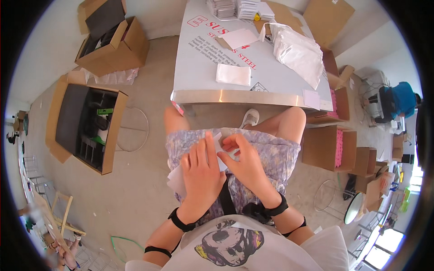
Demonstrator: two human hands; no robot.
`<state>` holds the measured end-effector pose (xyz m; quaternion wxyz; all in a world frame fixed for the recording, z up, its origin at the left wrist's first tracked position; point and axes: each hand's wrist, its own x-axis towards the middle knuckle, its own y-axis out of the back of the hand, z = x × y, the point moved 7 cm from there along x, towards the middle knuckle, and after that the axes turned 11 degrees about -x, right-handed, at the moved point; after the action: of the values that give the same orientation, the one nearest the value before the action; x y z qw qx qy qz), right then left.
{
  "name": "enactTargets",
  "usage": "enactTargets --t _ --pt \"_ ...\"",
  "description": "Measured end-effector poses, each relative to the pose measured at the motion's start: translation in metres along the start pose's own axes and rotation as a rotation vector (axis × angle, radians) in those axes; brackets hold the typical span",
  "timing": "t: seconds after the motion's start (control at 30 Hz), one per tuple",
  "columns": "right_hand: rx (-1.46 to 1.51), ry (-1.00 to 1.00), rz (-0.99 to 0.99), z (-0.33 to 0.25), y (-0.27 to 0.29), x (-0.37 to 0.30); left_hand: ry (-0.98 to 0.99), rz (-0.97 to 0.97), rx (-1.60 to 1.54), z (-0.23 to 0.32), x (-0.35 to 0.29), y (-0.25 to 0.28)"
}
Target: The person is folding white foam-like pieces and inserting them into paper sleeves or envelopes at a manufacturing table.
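Observation:
Over my lap, my left hand (201, 171) lies with its fingers long and close together across some folded white paper (176, 181). The paper sticks out on the left of that hand and again past its fingertips on the right. My right hand (247, 165) is beside it, fingers curled, with the thumb tip at the paper's right edge. How firmly the right fingertips pinch the edge is hard to see. On the table (194, 77) ahead, a small white stack (233, 74) sits near the front edge, with a larger pile of white pouches (298, 52) farther right.
Stacks of white paper (222, 9) stand at the table's far end, near loose sheets (238, 38). Open cardboard boxes (86, 126) are on the left; more boxes (323, 147) hold pink items on the right. A wire stool (133, 128) and a person in blue (398, 101) are farther off.

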<state>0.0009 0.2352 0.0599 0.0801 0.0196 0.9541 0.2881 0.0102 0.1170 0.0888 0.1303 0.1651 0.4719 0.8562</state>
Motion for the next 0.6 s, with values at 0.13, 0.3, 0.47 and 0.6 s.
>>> enactTargets --t 0.13,0.3,0.47,0.6 --pt "-0.088 0.009 0.065 0.007 -0.007 -0.005 -0.029 -0.007 0.055 0.003 -0.003 -0.016" --pt "0.088 -0.159 -0.033 0.027 -0.006 -0.001 -0.072 -0.044 0.078 0.007 -0.002 -0.019" --pt "0.083 -0.144 -0.037 0.03 -0.006 0.0 -0.067 -0.032 0.06 0.003 -0.001 -0.021" --pt "0.127 0.025 0.039 0.001 0.003 -0.004 -0.036 0.07 -0.027 -0.01 0.005 -0.012"
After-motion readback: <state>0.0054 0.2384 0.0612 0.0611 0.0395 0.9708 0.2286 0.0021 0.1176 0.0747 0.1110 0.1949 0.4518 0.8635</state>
